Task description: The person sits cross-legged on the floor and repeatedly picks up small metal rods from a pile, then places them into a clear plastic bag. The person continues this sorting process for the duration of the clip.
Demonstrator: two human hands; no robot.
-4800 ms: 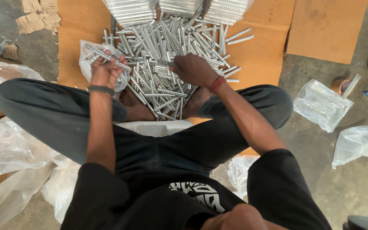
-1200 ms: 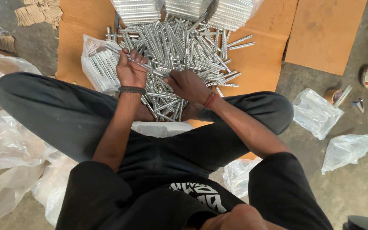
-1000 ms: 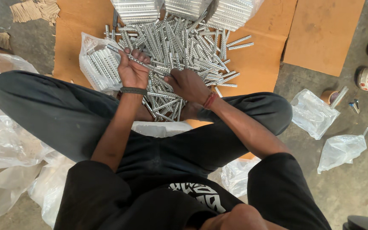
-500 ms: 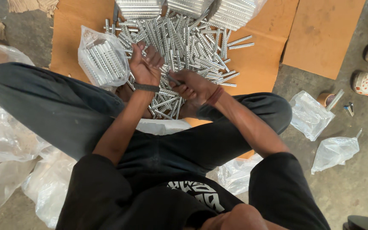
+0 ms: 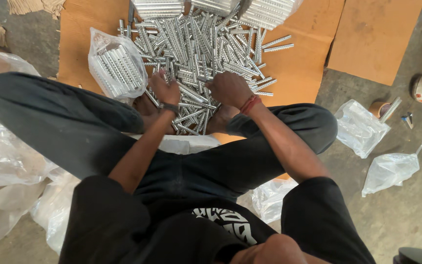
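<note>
Head view: left hand (image 5: 166,91) and right hand (image 5: 229,88), both palm-down with fingers curled into the near edge of a rod pile (image 5: 201,49) on cardboard (image 5: 299,68); whether either grips a rod cannot be told. Filled bag (image 5: 117,66) of rods, just left of left hand. Empty bags (image 5: 362,128) on concrete floor, right; crumpled plastic (image 5: 1,156) at left.
</note>
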